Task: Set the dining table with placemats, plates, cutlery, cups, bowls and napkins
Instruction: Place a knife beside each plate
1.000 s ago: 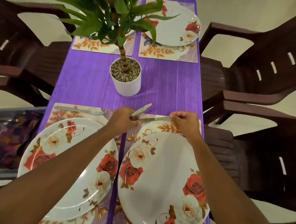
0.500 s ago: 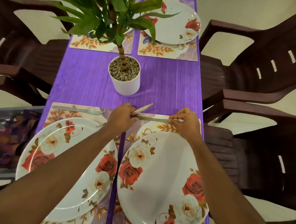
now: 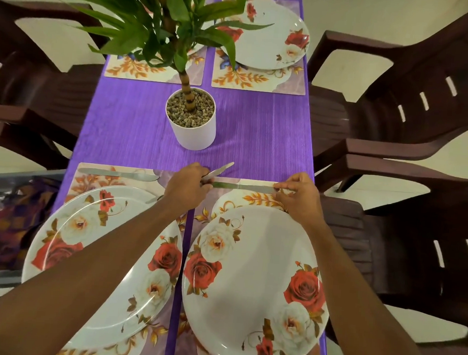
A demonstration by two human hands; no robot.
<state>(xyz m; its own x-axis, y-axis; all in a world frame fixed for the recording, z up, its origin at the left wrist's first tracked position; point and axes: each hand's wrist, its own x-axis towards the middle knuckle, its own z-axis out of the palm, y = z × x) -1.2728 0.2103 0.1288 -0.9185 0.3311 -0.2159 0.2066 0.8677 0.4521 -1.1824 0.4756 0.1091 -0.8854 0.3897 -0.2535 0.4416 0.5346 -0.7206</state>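
Note:
Two floral plates sit on placemats at the near end: the near left plate (image 3: 103, 254) and the near right plate (image 3: 255, 287). A table knife (image 3: 243, 187) lies across the top edge of the right placemat (image 3: 253, 199). My right hand (image 3: 298, 195) pinches its handle end, and my left hand (image 3: 189, 186) touches its tip. My left hand also grips more cutlery (image 3: 219, 171), its metal end sticking out up and right. Another knife (image 3: 116, 173) lies along the top of the left placemat (image 3: 88, 183).
A white pot with a green plant (image 3: 191, 119) stands mid-table on the purple cloth (image 3: 266, 135). Two more placemats lie at the far end, the right one with a floral plate (image 3: 267, 38). Dark brown chairs (image 3: 415, 107) flank both sides. A grey tray with cloth (image 3: 5, 225) sits at left.
The knife between my hands has dropped flat onto the placemat's top edge. My right hand has shifted slightly right along its handle.

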